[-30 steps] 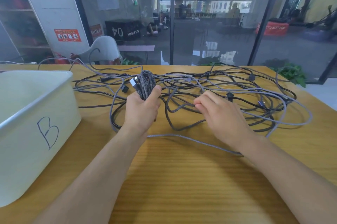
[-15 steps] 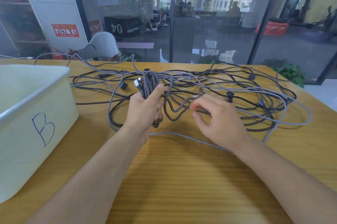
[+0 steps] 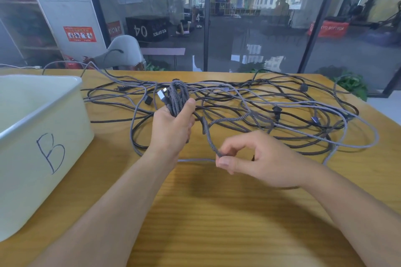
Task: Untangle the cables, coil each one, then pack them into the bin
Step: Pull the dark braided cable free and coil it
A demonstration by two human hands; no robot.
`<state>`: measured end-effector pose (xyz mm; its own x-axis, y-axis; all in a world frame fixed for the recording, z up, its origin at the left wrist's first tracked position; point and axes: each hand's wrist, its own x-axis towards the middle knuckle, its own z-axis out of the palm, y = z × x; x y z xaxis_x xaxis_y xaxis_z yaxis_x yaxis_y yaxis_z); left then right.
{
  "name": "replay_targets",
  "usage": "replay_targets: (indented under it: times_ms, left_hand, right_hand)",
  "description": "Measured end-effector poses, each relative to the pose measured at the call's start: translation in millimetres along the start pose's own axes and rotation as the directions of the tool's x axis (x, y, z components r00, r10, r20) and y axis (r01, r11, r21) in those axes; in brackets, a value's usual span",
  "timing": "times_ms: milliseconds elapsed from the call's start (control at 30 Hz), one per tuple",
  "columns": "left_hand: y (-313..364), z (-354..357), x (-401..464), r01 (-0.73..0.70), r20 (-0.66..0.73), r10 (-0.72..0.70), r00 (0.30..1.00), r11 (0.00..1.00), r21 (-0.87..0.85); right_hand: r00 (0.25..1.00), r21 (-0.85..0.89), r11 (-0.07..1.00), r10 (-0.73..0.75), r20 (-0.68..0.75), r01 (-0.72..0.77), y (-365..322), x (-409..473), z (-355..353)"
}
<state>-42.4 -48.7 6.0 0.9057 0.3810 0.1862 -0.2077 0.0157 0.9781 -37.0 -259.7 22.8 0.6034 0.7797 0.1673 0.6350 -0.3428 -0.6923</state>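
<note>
A tangle of black and grey cables [image 3: 271, 112] sprawls over the far half of the wooden table [image 3: 217, 223]. My left hand [image 3: 171, 127] grips a partly wound coil of dark braided cable [image 3: 178, 97], held upright, with a silver USB plug sticking out at its left. The loose run of that braided cable [image 3: 209, 136] hangs from the coil down to my right hand [image 3: 256, 160], which pinches it between thumb and forefinger just above the table. The white bin [image 3: 43, 136] marked "B" stands at the left.
Bare wood lies in front of my hands. A thin grey cable [image 3: 195, 160] runs along the table under my right hand. Behind the table's far edge is a glass wall, with a grey chair [image 3: 123, 51] at the back left.
My right hand has drawn back toward me from the tangle, pulling a length of the braided cable out with it. The left hand has kept the coil upright in about the same place.
</note>
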Motion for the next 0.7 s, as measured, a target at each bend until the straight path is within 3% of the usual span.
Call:
replay_targets:
  times_ms: [133,233,333,467,567,633,700]
  left_hand:
    - [-0.8,-11.1,9.4,0.008,-0.053,-0.009,0.999,1.000,-0.006]
    - [0.0,-13.1,11.3,-0.004,-0.050,0.004,0.999,1.000,0.004]
    - [-0.9,-8.7,8.3,-0.017,-0.002,0.017,1.000,1.000,-0.002]
    - [2.0,-7.0,5.9,-0.037,0.026,0.037,0.999,0.999,-0.011]
    - [2.1,-10.6,7.7,-0.046,-0.006,0.046,0.999,0.999,-0.004]
    - [1.7,-11.8,8.1,-0.055,-0.007,0.055,0.998,0.998,0.008]
    - [1.9,-10.6,7.5,-0.056,0.006,0.056,0.998,0.998,0.013]
  right_hand:
    - [0.965,0.232,0.963,-0.078,-0.251,0.138,1.3,-0.6,-10.4]
    - [0.851,0.405,0.891,0.042,-0.523,0.206,7.8,2.1,-19.6]
    - [0.731,0.440,0.888,0.211,-0.649,0.135,17.2,3.8,-30.8]
    - [0.633,0.439,0.895,0.387,-0.670,-0.081,44.1,-0.4,-48.2]
    - [0.649,0.303,0.903,0.430,-0.627,-0.306,67.8,-3.7,-55.1]
    - [0.682,0.039,0.867,0.417,-0.601,-0.497,81.6,-5.1,-56.5]
    - [0.713,-0.222,0.753,0.421,-0.561,-0.619,87.9,-6.5,-56.2]
